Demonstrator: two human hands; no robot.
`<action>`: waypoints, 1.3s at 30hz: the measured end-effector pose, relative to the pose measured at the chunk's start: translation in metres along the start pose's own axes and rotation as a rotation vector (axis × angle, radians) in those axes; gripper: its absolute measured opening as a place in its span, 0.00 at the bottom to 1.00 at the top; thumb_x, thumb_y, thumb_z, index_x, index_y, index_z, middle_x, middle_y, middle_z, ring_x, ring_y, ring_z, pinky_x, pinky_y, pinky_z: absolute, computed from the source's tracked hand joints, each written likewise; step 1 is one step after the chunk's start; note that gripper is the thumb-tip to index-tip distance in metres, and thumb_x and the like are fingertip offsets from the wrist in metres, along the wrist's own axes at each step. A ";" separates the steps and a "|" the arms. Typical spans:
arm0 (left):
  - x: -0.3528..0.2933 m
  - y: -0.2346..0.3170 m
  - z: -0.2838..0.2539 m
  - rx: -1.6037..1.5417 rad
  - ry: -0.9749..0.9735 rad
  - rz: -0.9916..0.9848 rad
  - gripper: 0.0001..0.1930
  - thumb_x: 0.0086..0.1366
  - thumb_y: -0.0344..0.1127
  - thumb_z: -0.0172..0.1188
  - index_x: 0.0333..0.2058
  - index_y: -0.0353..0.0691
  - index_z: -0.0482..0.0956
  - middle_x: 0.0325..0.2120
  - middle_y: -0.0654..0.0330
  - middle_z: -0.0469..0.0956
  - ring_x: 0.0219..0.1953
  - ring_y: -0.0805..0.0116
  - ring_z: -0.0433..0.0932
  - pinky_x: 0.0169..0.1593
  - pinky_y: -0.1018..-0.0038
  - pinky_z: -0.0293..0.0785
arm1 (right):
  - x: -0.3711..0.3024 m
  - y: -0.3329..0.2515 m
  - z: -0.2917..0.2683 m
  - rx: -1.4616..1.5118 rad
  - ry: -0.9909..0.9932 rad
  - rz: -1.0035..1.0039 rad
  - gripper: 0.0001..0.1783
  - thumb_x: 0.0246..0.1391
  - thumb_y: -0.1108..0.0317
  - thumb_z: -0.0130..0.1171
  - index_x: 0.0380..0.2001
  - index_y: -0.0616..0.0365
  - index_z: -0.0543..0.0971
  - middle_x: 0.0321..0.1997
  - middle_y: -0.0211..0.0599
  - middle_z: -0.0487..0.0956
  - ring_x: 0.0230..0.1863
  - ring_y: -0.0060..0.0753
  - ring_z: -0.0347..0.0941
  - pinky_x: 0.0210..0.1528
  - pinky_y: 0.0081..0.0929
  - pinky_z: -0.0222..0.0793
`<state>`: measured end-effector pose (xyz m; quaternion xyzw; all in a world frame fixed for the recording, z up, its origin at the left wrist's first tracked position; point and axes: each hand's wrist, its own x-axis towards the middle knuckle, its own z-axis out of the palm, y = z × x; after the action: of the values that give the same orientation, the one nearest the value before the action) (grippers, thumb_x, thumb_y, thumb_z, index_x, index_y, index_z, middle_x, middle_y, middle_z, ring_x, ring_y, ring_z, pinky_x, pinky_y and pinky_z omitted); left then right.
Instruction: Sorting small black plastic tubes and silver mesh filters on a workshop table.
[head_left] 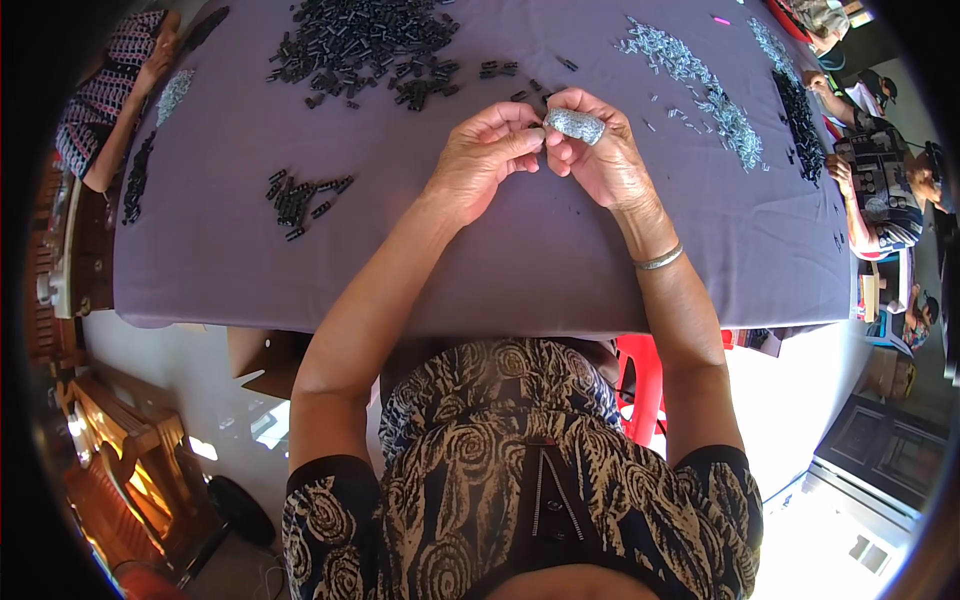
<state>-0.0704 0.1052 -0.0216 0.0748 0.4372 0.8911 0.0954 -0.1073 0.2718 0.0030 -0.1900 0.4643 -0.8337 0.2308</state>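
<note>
Over the table, my left hand (487, 158) and my right hand (606, 158) meet at the fingertips. My left thumb and forefinger are pinched on a small black piece, mostly hidden by the fingers. The right hand is closed beside it, and whatever its fingertips hold is hidden. A grey wrapping covers one right finger, and a bracelet circles that wrist. Left of my hands lies a small pile of black cylindrical pieces (293, 202). Beyond them spreads a larger heap of similar black pieces (362, 42), with a few loose ones close to my fingers.
A purple-grey cloth (400, 290) covers the table. Small clear pieces (690, 80) form a long scatter at the far right, near a pink stick (721, 20). Other people sit along the left and right edges, beside more black and clear pieces. A red chair (643, 385) stands beneath me.
</note>
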 end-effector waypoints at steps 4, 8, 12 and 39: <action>0.000 -0.002 0.006 0.217 0.063 0.075 0.06 0.59 0.27 0.58 0.36 0.38 0.75 0.32 0.63 0.76 0.35 0.74 0.74 0.35 0.77 0.72 | 0.000 -0.003 -0.003 -0.080 0.027 -0.031 0.06 0.55 0.71 0.53 0.34 0.61 0.75 0.25 0.30 0.75 0.21 0.16 0.68 0.21 0.16 0.65; 0.001 -0.002 0.007 0.368 0.033 0.132 0.06 0.60 0.26 0.57 0.37 0.37 0.75 0.33 0.62 0.77 0.35 0.73 0.76 0.35 0.77 0.73 | 0.000 -0.008 -0.001 -0.398 0.085 -0.050 0.04 0.54 0.73 0.53 0.31 0.61 0.76 0.24 0.27 0.74 0.22 0.13 0.67 0.22 0.13 0.64; 0.000 -0.006 0.003 0.506 0.069 0.184 0.08 0.59 0.25 0.58 0.39 0.36 0.76 0.33 0.62 0.77 0.34 0.74 0.76 0.34 0.78 0.72 | 0.001 -0.008 -0.004 -0.467 0.072 -0.049 0.04 0.53 0.76 0.52 0.30 0.61 0.76 0.24 0.25 0.74 0.23 0.12 0.66 0.22 0.12 0.63; -0.001 -0.007 0.008 0.566 0.093 0.223 0.21 0.56 0.23 0.60 0.49 0.33 0.68 0.30 0.60 0.77 0.32 0.76 0.75 0.31 0.80 0.71 | 0.001 -0.004 -0.005 -0.846 0.046 -0.175 0.07 0.45 0.70 0.65 0.30 0.58 0.79 0.24 0.24 0.76 0.25 0.14 0.69 0.25 0.15 0.67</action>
<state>-0.0667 0.1146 -0.0223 0.1052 0.6612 0.7413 -0.0477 -0.1122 0.2766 0.0040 -0.2880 0.7522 -0.5904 0.0509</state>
